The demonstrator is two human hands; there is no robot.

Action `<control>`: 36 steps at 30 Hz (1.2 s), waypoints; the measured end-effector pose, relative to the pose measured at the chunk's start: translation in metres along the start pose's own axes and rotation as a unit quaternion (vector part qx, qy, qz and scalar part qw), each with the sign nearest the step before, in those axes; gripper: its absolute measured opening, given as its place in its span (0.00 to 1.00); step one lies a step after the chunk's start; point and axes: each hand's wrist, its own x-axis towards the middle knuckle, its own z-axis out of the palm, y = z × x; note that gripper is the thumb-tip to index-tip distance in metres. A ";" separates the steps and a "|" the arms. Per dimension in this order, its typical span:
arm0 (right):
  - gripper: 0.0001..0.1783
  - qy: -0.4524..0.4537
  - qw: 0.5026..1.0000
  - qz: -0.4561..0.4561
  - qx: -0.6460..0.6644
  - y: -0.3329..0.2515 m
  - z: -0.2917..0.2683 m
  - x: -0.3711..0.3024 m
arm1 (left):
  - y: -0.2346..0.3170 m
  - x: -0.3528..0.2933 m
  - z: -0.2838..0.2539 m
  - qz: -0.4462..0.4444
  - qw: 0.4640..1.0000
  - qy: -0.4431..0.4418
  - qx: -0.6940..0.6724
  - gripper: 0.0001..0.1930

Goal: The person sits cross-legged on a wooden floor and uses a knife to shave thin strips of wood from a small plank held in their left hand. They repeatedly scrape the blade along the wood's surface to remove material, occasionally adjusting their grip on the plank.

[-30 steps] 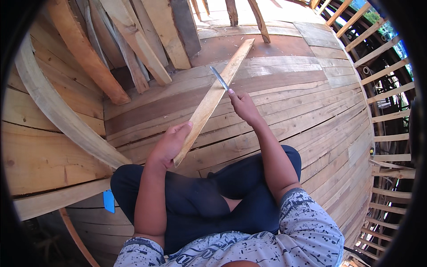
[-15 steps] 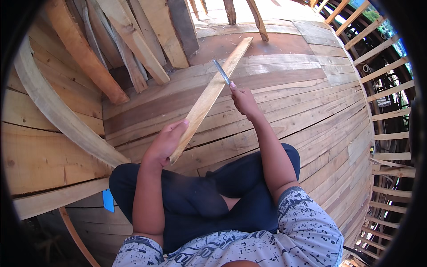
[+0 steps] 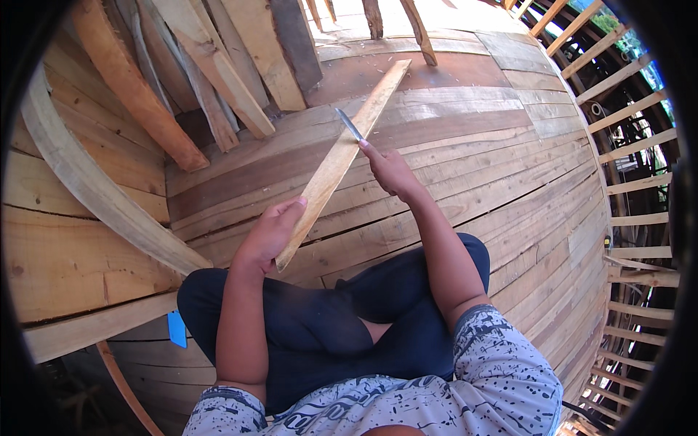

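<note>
A long, narrow wooden strip (image 3: 332, 171) slants up and away over the floor from near my knees. My left hand (image 3: 273, 229) is closed around its near end, thumb on the upper face. In my right hand (image 3: 388, 170) is a knife (image 3: 349, 124), its handle mostly hidden by my fingers. The blade lies across the strip a little beyond its middle, pointing up and left. It appears to touch the wood; the exact contact is too small to make out.
Plank flooring (image 3: 465, 182) spreads ahead and right, with small shavings on it. Thick timbers (image 3: 138, 87) lean at the upper left, beside a curved wooden rib (image 3: 102, 182). A slatted wooden railing (image 3: 640, 218) runs along the right. A blue piece (image 3: 177, 328) hangs by my left knee.
My right hand has drawn the knife a short way toward me and to the left along the strip. My left hand and the strip have hardly moved.
</note>
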 end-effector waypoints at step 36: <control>0.10 0.325 0.916 -0.218 -0.090 0.007 -0.046 0.008 | 0.001 0.003 -0.001 -0.007 0.999 -0.012 -0.043 0.19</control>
